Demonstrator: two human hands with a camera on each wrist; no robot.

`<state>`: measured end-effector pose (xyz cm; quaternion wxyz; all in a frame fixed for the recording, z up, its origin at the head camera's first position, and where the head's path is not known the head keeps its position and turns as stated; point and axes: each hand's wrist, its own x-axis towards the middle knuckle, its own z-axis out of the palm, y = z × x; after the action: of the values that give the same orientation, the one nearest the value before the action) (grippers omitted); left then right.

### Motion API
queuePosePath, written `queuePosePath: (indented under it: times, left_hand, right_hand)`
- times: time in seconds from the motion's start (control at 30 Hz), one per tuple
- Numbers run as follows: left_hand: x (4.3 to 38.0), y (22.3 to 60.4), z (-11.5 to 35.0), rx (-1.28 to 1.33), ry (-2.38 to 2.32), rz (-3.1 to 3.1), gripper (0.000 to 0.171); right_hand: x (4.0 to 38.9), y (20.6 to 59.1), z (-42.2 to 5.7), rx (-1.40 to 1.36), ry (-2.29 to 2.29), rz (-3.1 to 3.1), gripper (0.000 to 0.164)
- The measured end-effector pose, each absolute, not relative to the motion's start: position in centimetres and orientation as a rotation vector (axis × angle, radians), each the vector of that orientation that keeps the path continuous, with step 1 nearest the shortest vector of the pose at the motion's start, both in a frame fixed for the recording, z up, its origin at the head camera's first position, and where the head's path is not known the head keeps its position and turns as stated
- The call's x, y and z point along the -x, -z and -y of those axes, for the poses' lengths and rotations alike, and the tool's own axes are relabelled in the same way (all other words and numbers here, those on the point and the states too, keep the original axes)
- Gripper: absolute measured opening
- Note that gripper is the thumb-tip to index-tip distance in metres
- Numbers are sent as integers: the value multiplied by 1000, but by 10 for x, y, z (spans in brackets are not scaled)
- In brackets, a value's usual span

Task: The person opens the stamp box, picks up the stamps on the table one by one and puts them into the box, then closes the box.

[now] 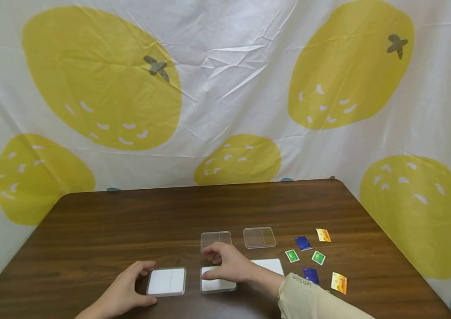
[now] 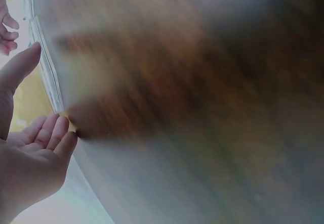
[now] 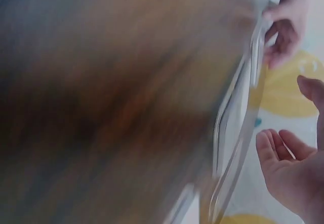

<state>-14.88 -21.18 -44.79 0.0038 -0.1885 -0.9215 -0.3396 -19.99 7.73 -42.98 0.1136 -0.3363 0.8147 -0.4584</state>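
Note:
In the head view my left hand (image 1: pixel 127 283) holds the left edge of a clear square plastic case (image 1: pixel 166 282) with a white insert. Its thumb is at the near corner and its fingers are at the far corner. To the right lies a second, similar case (image 1: pixel 227 285). My right hand (image 1: pixel 227 263) is over that one, fingers loosely bent and thumb apart, with nothing between them. The right wrist view shows these right fingers (image 3: pixel 271 145) above the cases. A third white piece (image 1: pixel 269 266) is partly hidden behind the right forearm.
Two clear lids (image 1: pixel 259 237) lie farther back on the brown wooden table (image 1: pixel 130 221), one partly covered by the right hand. At the right are several small cards: blue (image 1: pixel 303 243), green (image 1: pixel 318 258) and orange (image 1: pixel 339 283). Behind hangs a lemon-print curtain (image 1: pixel 225 110).

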Motion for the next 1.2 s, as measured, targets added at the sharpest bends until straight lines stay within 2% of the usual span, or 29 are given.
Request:
queuePosePath:
  times: [0.7, 1.07, 1.2]
  left_hand:
    - [155, 449, 219, 675, 1059, 2901, 70]
    - [157, 447, 219, 674, 1091, 2934, 62]
    - [157, 445, 221, 670, 1124, 2956, 62]
  right_hand:
    - [180, 437, -28, 717, 1399, -2398, 54]
    - [180, 438, -18, 863, 1098, -2618, 53]
    - [182, 437, -12, 937, 927, -2745, 42]
